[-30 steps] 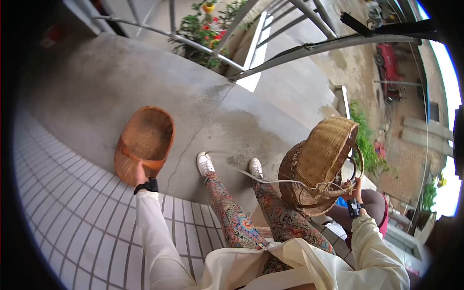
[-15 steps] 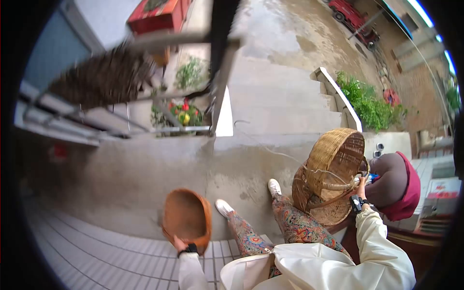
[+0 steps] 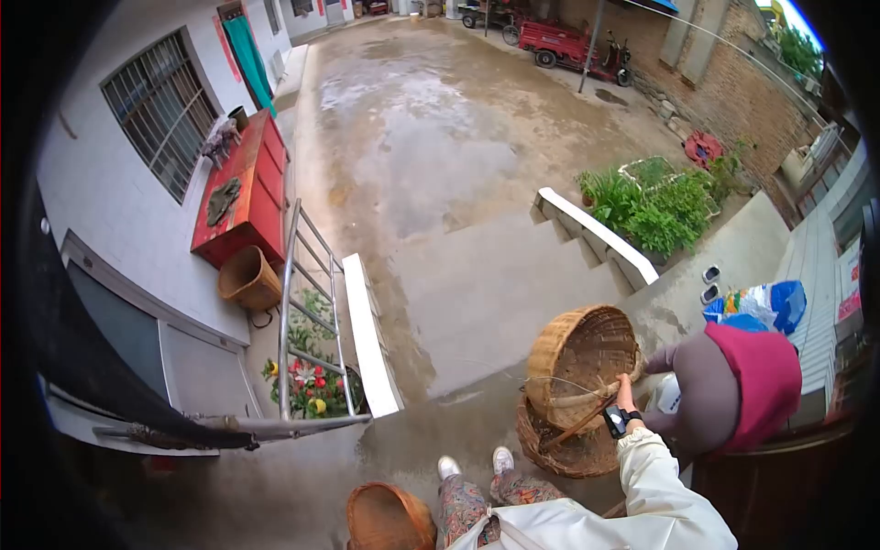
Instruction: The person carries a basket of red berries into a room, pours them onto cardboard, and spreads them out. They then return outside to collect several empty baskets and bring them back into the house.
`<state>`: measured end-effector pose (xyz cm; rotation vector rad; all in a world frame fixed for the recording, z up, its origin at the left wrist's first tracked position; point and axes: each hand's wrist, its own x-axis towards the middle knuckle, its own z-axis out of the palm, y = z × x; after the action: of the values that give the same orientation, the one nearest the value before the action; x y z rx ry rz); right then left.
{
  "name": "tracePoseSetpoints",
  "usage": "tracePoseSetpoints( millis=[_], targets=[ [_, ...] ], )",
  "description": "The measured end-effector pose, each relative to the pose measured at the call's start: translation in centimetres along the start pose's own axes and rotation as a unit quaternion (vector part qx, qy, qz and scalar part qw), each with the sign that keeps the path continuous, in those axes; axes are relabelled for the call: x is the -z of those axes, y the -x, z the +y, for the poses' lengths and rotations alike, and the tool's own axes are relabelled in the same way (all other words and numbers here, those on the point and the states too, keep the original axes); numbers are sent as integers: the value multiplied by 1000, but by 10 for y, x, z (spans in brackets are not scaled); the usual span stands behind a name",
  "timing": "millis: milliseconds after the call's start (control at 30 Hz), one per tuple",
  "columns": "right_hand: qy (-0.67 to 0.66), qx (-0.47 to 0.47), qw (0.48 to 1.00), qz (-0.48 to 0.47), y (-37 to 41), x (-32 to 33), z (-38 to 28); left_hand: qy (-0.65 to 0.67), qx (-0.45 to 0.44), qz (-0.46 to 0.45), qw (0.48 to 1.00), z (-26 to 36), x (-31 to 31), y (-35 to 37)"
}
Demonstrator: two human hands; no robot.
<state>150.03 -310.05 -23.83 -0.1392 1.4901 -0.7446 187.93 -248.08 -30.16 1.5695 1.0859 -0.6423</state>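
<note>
My right hand is closed at the near rim and handle of a tan wicker basket, which tilts with its opening toward the right. Directly under it sits a second, browner wicker basket, partly covered by the first. Along the bottom edge shows a reddish-brown basket, cut off by the frame, left of my white shoes. My left hand is out of sight. Close to my right hand, a person in grey and maroon bends over.
Steps lead down to a wet courtyard, between a metal railing and a white-edged wall. A blue and white bag lies past the person. A red chest and another basket stand at left.
My view has swung up toward the courtyard. The reddish-brown basket now sits at the bottom edge, and my left hand has left the view. My right hand still grips the tan basket.
</note>
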Motion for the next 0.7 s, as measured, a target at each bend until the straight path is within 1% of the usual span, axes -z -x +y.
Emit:
tracePoseSetpoints(
  millis=[67, 100, 133, 200, 233, 267, 300, 367, 400, 433, 467, 533, 567, 600, 633, 700],
  targets=[
    [13, -23, 1000, -14, -22, -5, -31, 11, 5, -16, 1000, 7, -44, 11],
    [25, -4, 1000, 6, -32, -7, -43, 15, 7, -24, 1000, 9, -62, 14],
    [36, -10, 999, 11, -42, -12, -65, 20, 14, -28, 999, 11, -77, 17],
    [106, 9, 994, 7, -52, -10, -97, 28, 23, -33, 999, 10, -92, 17],
    [67, -7, 997, 44, -47, -8, -96, 28, 34, -25, 999, 13, -94, 23],
    [27, -20, 996, 82, -42, -6, -95, 27, 38, -23, 999, 16, -108, 26],
    [-87, -26, 985, 144, -44, -27, -111, 33, 42, -19, 998, 22, -123, 28],
    [-197, -21, 965, 170, -38, -45, -133, 30, 58, -25, 998, 31, -159, 32],
    [-239, -40, 952, 185, -30, -59, -146, 28, 61, -23, 997, 39, -176, 35],
    [-233, -22, 952, 196, -37, -60, -156, 29, 62, -21, 997, 47, -192, 38],
    [-251, -29, 948, 195, -34, -65, -144, 29, 68, -25, 997, 52, -200, 25],
    [-287, -46, 935, 203, -42, -80, -165, 25, 71, -27, 997, 68, -237, 31],
    [-303, -55, 926, 216, -48, -87, -173, 20, 71, -27, 997, 75, -254, 32],
    [-298, -56, 918, 254, -53, -105, -187, 14, 72, -27, 997, 82, -272, 31],
    [-277, -54, 930, 236, -76, -100, -194, 10, 66, -21, 998, 89, -286, 30],
    [-301, -56, 913, 269, -101, -126, -209, 2, 68, -25, 997, 101, -332, 26]
  ],
)
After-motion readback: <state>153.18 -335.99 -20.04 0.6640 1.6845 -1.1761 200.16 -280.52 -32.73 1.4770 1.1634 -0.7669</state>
